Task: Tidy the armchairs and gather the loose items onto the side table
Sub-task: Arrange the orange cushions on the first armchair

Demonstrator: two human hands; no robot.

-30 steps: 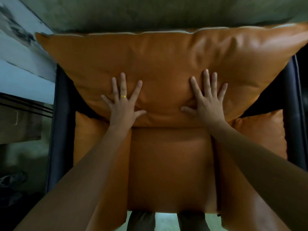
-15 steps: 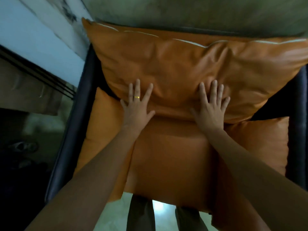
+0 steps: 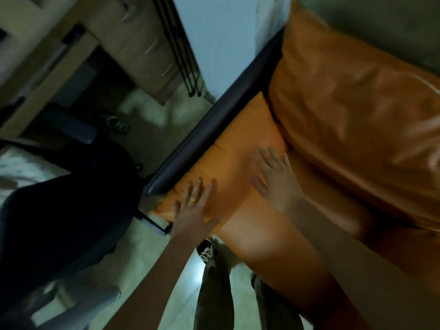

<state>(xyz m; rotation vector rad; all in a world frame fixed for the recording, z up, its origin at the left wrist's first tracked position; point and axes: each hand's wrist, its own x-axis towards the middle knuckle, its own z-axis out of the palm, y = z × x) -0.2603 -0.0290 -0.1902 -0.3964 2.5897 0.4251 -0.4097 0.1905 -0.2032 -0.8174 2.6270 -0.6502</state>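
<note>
Beyond the fingertips of the right hand (image 3: pixel 276 179): big orange leather back cushion (image 3: pixel 357 115). Under both palms, orange side cushion (image 3: pixel 240 144), with dark armrest (image 3: pixel 209 134) just left of the left hand (image 3: pixel 194 210). Both hands flat, fingers spread, gripping nothing; yellow ring (image 3: pixel 192 200) on a left finger.

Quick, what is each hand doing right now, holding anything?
Left hand: open, flat on the orange side cushion.
Right hand: open, flat on the orange armchair, holding nothing.
</note>
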